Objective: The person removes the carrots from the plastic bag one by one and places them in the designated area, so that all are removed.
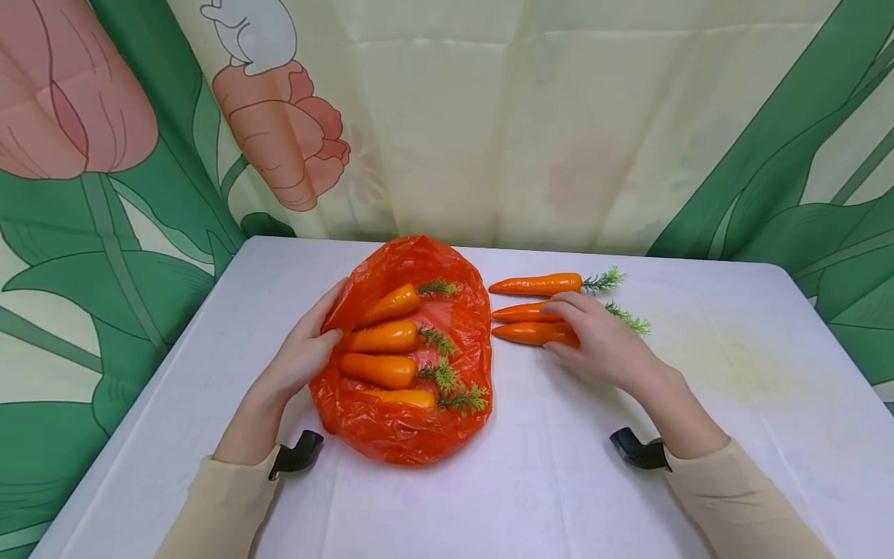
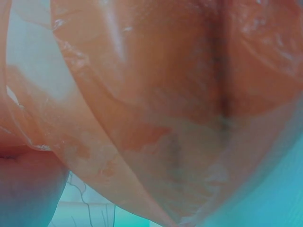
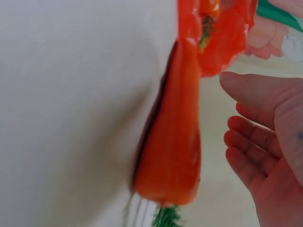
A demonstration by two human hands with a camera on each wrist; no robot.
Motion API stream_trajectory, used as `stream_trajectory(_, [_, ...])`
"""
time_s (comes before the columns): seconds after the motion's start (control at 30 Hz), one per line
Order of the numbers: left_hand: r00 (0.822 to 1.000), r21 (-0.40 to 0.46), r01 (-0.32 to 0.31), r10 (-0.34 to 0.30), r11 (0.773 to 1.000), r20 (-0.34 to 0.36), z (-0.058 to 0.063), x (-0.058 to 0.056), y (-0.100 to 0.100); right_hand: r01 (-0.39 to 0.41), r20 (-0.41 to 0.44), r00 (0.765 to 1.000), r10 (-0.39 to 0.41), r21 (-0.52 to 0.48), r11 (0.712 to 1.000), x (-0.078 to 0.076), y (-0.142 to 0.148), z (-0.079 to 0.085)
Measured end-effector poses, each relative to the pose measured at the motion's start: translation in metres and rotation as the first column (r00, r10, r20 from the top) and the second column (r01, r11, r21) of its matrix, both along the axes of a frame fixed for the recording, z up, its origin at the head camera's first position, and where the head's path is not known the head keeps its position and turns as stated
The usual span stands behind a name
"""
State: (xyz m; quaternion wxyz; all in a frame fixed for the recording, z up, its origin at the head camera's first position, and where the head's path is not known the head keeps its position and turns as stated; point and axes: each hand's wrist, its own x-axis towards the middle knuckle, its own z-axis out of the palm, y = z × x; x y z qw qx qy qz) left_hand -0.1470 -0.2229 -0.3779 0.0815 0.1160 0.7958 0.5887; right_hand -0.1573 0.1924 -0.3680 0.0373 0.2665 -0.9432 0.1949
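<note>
**Cream sleeves and black wrist mounts**

The person wears a long-sleeved top in a pale cream or beige knit, and each sleeve ends at the wrist. A small black curved mount sits at the cuff of each arm, one by the left hand and one by the right hand. Both hands are bare, without rings or gloves.

I see staged recording booth, not real kitchen: flower-print curtain as backdrop, table under plain white cloth.
</note>
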Motion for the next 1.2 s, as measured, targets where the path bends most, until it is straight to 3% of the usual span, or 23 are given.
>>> stream_trajectory(0.3, [1.000,-0.010,-0.005,0.005,1.000,-0.004,0.002,0.000,0.000,-0.073,-0.033,0.997,0.070,-0.097,0.993,0.000,-0.031,0.004])
stream_trajectory(0.8, [1.000,-0.025,-0.014,0.014,1.000,0.009,0.004,0.001,0.001,-0.179,0.006,0.983,0.181,-0.128,0.975,0.007,-0.091,0.013])
stream_trajectory(1.2, [1.000,-0.048,-0.014,0.015,0.999,0.008,0.004,0.001,0.000,-0.327,-0.020,0.944,0.328,-0.148,0.933,0.019,-0.130,0.009])
